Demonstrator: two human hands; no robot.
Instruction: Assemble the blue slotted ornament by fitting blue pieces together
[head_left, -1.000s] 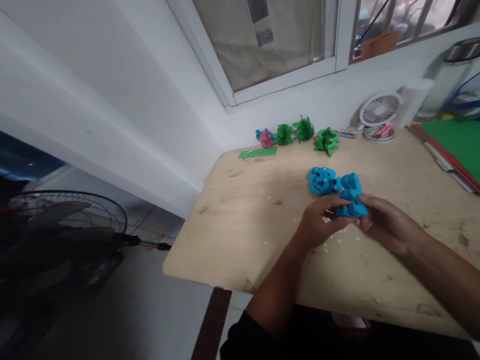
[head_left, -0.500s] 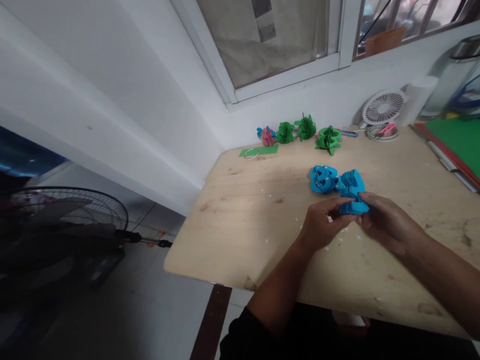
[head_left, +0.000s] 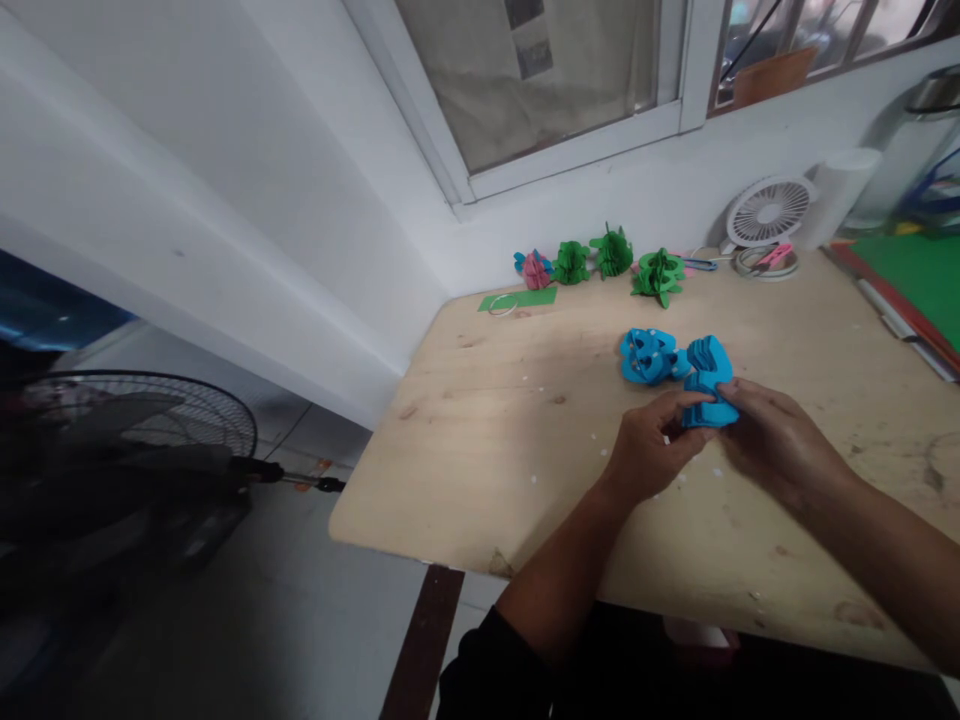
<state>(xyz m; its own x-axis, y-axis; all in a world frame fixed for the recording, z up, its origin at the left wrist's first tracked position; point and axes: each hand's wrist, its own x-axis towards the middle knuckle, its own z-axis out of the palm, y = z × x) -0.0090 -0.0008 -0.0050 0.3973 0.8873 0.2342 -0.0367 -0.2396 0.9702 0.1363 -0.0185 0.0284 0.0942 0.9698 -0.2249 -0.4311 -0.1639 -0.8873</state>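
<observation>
Between my two hands is a stack of blue paper cut-outs (head_left: 709, 402), its layers slightly fanned. My left hand (head_left: 654, 437) pinches its left side with thumb and fingers. On the right side, my right hand (head_left: 772, 425) grips the same stack, thumb on top; its lower fingers are partly hidden. Just beyond the stack, blue folded paper pieces (head_left: 647, 356) lie on the wooden table (head_left: 480, 450). Small white paper scraps lie around my hands.
Along the wall stand several green paper shapes (head_left: 613, 252) and a pink-and-blue one (head_left: 535, 270). A green strip (head_left: 536, 297) lies near a white ring. A small white fan (head_left: 770, 212) and green sheets (head_left: 919, 280) are at right. A large black fan (head_left: 135, 470) stands left, off the table.
Hardly anything differs. Both hands keep hold of the blue stack, with only a slight shift of fingers and view.
</observation>
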